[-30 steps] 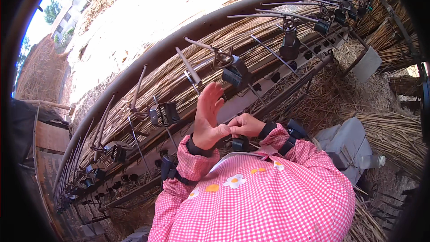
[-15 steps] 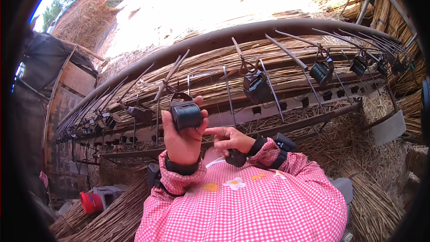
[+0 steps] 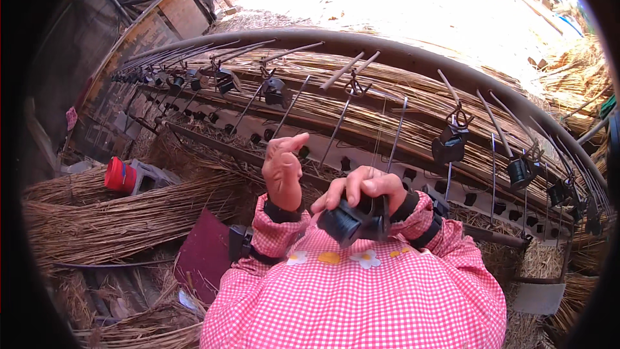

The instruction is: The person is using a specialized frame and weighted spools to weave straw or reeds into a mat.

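Observation:
My right hand (image 3: 368, 187), low in front of my chest, is closed over a spool of dark green thread (image 3: 340, 223) in a black holder. The spool is tilted and slightly blurred. To its left my left hand (image 3: 283, 169) is raised with its fingers extended upward and a gap beside the thumb; I see nothing held in it. Beyond the hands stands a long frame with a curved top bar (image 3: 413, 55) and many pegs. A dark wire hook (image 3: 354, 85) hangs from a peg without a spool. Another spool (image 3: 450, 145) hangs to its right.
Reed stalks (image 3: 394, 81) lie along the frame, over a pale lower rail (image 3: 478, 200). More thread spools (image 3: 274, 90) hang along it. At left are a red bucket (image 3: 120, 174), a grey hollow block (image 3: 152, 178), reed bundles (image 3: 129, 220) and a maroon sheet (image 3: 203, 255).
My left hand has let go of the thread spool it held. My right hand has turned over and now holds a spool. The view has swung left, shifting the frame rightward.

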### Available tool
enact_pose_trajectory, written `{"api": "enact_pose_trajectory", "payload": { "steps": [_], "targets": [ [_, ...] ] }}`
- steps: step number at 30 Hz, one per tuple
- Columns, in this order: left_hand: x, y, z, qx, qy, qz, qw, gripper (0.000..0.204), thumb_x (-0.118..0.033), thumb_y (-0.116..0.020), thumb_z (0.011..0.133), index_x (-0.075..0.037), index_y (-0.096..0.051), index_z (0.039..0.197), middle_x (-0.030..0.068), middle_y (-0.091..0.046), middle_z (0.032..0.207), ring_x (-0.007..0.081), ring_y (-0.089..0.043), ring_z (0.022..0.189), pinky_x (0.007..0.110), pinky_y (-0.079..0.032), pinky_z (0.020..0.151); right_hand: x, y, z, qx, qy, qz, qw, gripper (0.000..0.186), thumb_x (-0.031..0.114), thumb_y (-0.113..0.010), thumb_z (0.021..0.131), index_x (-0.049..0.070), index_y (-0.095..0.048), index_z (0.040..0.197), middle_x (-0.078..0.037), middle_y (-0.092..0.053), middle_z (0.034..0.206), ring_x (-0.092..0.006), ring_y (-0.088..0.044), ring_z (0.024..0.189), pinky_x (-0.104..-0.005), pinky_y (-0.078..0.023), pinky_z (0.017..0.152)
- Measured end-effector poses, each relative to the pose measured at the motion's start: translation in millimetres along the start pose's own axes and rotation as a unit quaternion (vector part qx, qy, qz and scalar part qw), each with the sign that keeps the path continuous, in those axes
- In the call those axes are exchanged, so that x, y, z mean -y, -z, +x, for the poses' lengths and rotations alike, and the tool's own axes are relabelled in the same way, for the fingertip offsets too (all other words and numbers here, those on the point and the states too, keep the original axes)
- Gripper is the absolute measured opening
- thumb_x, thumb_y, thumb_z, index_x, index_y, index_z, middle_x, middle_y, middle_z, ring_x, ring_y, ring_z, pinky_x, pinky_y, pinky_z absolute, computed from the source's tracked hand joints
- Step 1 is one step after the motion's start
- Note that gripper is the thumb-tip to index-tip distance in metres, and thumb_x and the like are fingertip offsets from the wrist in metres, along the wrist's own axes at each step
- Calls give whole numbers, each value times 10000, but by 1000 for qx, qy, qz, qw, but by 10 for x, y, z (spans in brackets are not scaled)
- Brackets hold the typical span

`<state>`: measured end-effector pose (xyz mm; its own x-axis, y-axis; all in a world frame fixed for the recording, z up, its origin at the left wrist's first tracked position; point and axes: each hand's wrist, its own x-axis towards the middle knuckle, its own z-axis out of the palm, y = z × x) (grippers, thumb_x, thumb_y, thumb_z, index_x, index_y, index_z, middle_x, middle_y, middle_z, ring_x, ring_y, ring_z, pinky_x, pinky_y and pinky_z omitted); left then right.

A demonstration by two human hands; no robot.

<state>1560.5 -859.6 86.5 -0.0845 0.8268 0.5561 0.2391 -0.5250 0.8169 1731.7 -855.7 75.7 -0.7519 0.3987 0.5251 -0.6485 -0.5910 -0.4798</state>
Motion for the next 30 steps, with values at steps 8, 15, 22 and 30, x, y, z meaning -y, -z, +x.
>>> {"api": "enact_pose_trajectory", "payload": {
  "steps": [8, 15, 22, 30],
  "targets": [
    [477, -697, 227, 136, -330, 422, 833, 307, -203, -521, 766, -96, -543, 1053, 74, -563, 990, 192, -478, 1074, 347, -178, 1029, -188, -161, 254, -48, -146, -64, 986, 377, 280, -412, 843, -11, -596, 692, -204, -553, 1042, -283, -497, 1015, -343, -347, 905],
    [915, -820, 97, 474, 53, 68, 876, 178, -212, -547, 718, -54, -589, 790, 122, -579, 675, 278, -579, 656, 331, -455, 608, 585, 592, -406, -326, 181, 55, 926, 689, 454, -466, 801, -83, -317, 1205, -223, -384, 1237, -336, -384, 1139, -470, -259, 981],
    [1274, -1666, 627, 170, 370, -656, 636, 392, -9, -498, 791, -73, -449, 1174, 50, -565, 959, 153, -571, 814, 281, -478, 733, 1144, 1724, -1098, -356, 236, 31, 904, 341, 187, -492, 832, 4, -472, 1119, -161, -514, 1125, -267, -494, 1031, -404, -398, 879],
    [1420, -1518, 884, 233, -24, -2, 972, 902, -349, -746, 474, -17, -373, 1224, 178, -541, 997, 327, -522, 948, 359, -413, 830, 1220, 2213, -1137, -533, 45, -107, 838, 426, 339, -370, 868, 64, -412, 1191, -72, -466, 1180, -208, -454, 1073, -327, -367, 912]
  ]
}}
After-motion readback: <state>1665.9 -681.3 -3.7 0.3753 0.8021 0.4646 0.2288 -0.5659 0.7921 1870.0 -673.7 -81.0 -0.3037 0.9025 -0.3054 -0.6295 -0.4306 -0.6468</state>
